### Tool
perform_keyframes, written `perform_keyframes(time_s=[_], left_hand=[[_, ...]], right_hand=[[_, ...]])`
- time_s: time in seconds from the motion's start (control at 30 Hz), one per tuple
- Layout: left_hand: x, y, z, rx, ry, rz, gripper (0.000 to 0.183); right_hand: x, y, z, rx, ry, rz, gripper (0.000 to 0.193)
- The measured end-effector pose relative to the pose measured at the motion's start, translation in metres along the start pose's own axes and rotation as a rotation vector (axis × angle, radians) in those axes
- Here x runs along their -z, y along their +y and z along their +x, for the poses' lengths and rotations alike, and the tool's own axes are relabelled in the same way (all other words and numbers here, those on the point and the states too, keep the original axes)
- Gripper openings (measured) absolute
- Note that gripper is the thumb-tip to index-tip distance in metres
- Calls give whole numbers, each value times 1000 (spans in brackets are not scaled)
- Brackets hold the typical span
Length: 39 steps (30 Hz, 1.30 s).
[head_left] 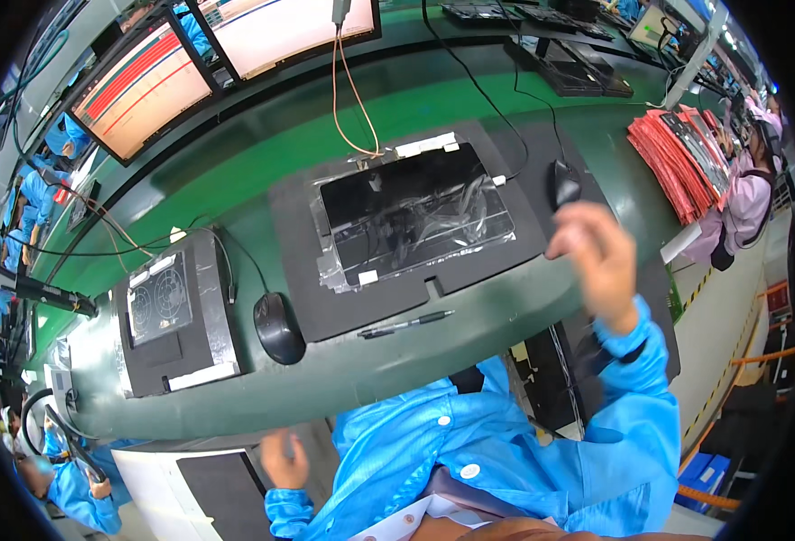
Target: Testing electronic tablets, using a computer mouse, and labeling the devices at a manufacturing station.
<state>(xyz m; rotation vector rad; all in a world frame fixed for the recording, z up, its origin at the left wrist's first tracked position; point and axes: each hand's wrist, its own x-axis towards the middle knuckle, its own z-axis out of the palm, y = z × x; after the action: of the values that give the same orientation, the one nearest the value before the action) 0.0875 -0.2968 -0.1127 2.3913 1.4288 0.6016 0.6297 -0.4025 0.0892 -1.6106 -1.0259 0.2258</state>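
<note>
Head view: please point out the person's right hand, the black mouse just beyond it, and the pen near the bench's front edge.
Right hand (601, 263): head view, middle of the motion-blurred hand.
Black mouse (564, 183): head view, its top shell.
Pen (406, 325): head view, middle of its barrel.

Electronics factory, long green workbench (370, 374), glossy black panel (397, 194), monitors (149, 90), workers in blue smocks (88, 500), striped floor tape (697, 291)

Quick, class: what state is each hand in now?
Left hand: looks open, nothing visible in it.
Right hand: near a black mouse, nothing visible; too blurred to tell if open.
</note>
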Motion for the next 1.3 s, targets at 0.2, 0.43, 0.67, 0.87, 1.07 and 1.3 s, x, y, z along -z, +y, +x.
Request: perform_keyframes(time_s=[0.2,0.43,0.67,0.87,1.07,1.3], left_hand=[[-86,41,35,248,-582,-279,21],[-155,33,79,-63,-592,-101,33],[-170,33,98,33,-604,-64,34],[-177,30,100,66,-606,-69,35],[-178,27,101,65,-600,-60,36],[-176,25,97,39,-593,-60,37]], right_hand=[[105,102,181,-555,257,282,51],[102,212,328,-987,599,544,90],[94,288,384,-844,538,329,65],[112,307,393,-978,475,351,41],[107,303,383,-957,396,387,44],[116,297,342,-593,709,719,27]])
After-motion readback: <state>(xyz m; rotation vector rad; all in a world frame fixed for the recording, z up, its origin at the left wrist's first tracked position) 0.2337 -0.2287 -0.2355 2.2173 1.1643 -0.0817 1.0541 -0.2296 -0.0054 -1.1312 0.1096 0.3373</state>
